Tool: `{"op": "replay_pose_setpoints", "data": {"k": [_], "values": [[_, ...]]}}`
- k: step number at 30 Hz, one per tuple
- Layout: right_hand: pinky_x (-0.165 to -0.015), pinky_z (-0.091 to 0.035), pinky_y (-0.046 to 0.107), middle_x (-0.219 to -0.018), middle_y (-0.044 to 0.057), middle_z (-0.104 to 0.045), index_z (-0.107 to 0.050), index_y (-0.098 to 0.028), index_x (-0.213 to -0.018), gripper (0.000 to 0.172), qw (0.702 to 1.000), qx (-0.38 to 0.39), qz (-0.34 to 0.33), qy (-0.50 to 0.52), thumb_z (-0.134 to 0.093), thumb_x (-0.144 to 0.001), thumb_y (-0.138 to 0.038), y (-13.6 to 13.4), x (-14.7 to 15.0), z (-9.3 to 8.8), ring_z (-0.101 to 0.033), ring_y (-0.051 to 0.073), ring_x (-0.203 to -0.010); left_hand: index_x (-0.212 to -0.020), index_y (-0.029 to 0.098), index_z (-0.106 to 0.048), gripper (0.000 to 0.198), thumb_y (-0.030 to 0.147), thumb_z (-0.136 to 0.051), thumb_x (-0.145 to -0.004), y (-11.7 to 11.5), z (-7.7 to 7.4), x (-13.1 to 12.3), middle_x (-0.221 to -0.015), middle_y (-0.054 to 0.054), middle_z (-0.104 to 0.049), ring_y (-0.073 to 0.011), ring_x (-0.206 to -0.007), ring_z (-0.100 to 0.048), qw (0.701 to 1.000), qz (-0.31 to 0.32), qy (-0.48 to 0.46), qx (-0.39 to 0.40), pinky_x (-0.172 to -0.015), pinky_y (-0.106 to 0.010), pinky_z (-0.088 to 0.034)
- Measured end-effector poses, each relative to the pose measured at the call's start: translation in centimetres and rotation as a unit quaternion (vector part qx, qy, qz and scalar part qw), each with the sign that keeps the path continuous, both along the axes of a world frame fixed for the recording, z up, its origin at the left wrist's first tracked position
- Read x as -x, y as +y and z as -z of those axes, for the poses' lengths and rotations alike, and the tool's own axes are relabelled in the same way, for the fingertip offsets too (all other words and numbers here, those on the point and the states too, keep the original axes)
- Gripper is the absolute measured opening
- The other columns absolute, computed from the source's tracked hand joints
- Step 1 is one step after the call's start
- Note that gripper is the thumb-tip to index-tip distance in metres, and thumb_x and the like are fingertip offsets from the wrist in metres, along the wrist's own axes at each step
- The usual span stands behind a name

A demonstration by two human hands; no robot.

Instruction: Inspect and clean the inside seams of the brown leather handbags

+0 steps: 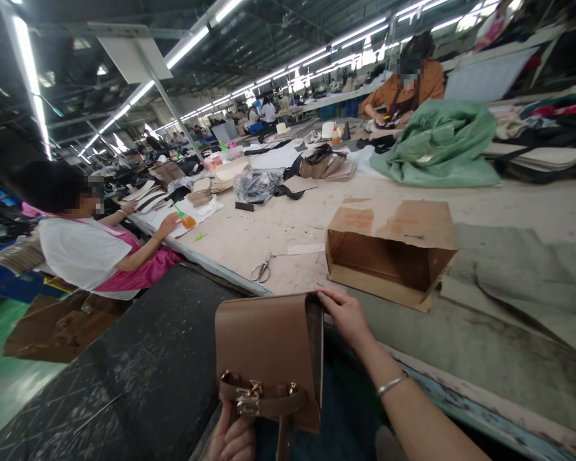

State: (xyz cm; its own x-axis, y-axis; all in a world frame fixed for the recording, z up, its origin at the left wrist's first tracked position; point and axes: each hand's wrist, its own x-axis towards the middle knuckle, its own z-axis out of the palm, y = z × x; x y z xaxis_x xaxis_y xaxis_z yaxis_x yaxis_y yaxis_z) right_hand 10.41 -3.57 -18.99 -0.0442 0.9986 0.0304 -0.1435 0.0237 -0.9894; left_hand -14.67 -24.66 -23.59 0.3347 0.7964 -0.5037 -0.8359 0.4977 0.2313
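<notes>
One brown bag (265, 339) between hands | left hand (233, 435): fingers grip its lower edge by clasp (248, 406) | right hand (346, 315): fingers hold its upper right corner

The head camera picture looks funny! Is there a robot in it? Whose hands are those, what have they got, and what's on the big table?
No robot here, just a person with two bare hands. There is only one picture, taken by a camera on that person's head, looking forward and down, so we don't see their face.

The left hand holds a brown handbag low down, by its metal clasp. The right hand is at the bag's upper edge.

On the worktable lie scissors, an open cardboard box on its side and a crumpled green sack. Other people are working nearby.
</notes>
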Motion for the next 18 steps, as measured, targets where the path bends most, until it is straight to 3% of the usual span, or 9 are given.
{"op": "replay_pose_setpoints", "data": {"k": [3,5,8,11,15,18], "values": [[-0.075,-0.053,0.040,-0.093,0.008,-0.070,-0.071,-0.018,-0.095,0.040,0.999,0.035,-0.025,0.024,-0.060,-0.074,-0.050,0.0,-0.4,0.3,-0.065,0.023,-0.084,-0.041,0.015,-0.024,0.062,0.047,-0.071,-0.067,0.2,-1.0,-0.2,-0.034,0.011,-0.015,0.0024,-0.027,-0.007,1.000,0.003,0.006,0.013,-0.028,-0.010,-0.020],[-0.083,-0.050,0.041,-0.098,0.008,-0.069,-0.070,-0.018,-0.097,0.041,0.999,0.019,-0.017,0.019,-0.057,-0.077,-0.051,-0.2,-0.7,-0.5,-0.063,0.023,-0.092,-0.042,0.016,-0.019,0.066,0.046,-0.071,-0.067,0.4,-1.7,-0.5,-0.036,0.011,-0.013,0.0024,-0.028,-0.007,1.000,0.010,0.009,0.016,-0.029,-0.011,-0.020],[-0.103,-0.033,0.042,-0.115,0.008,-0.062,-0.068,-0.020,-0.103,0.041,0.998,-0.060,0.002,-0.033,-0.050,-0.083,-0.051,-0.8,-0.8,-2.6,-0.051,0.023,-0.113,-0.044,0.017,-0.012,0.069,0.043,-0.072,-0.067,0.6,-2.2,-0.8,-0.037,0.011,-0.012,0.0020,-0.029,-0.007,1.000,0.020,0.008,0.007,-0.030,-0.012,-0.021],[-0.110,-0.020,0.041,-0.131,0.005,-0.050,-0.058,-0.022,-0.121,0.047,0.993,-0.091,-0.030,-0.069,-0.042,-0.088,-0.052,-2.3,-0.3,-4.7,-0.037,0.020,-0.127,-0.044,0.017,-0.011,0.070,0.045,-0.072,-0.066,0.7,-2.5,-1.1,-0.038,0.011,-0.013,0.0015,-0.030,-0.008,0.999,0.029,0.009,-0.009,-0.032,-0.013,-0.022],[-0.112,-0.014,0.041,-0.143,0.000,-0.034,-0.041,-0.025,-0.135,0.056,0.997,-0.050,-0.043,-0.049,-0.043,-0.086,-0.054,-5.8,-0.5,-6.0,-0.026,0.021,-0.133,-0.044,0.017,-0.010,0.073,0.053,-0.069,-0.065,0.1,-3.5,-2.5,-0.035,0.011,-0.011,0.0019,-0.029,-0.008,0.998,0.045,0.040,-0.035,-0.032,-0.013,-0.017],[-0.112,-0.016,0.042,-0.142,-0.004,-0.034,-0.037,-0.032,-0.137,0.063,0.996,0.029,0.009,-0.080,-0.050,-0.080,-0.056,-8.1,-3.1,-4.9,-0.026,0.024,-0.133,-0.042,0.017,-0.022,0.066,0.059,-0.067,-0.063,-0.2,-5.0,-4.7,-0.032,0.011,-0.016,0.0010,-0.028,-0.011,0.992,0.037,0.111,-0.044,-0.033,-0.014,-0.016]]}}
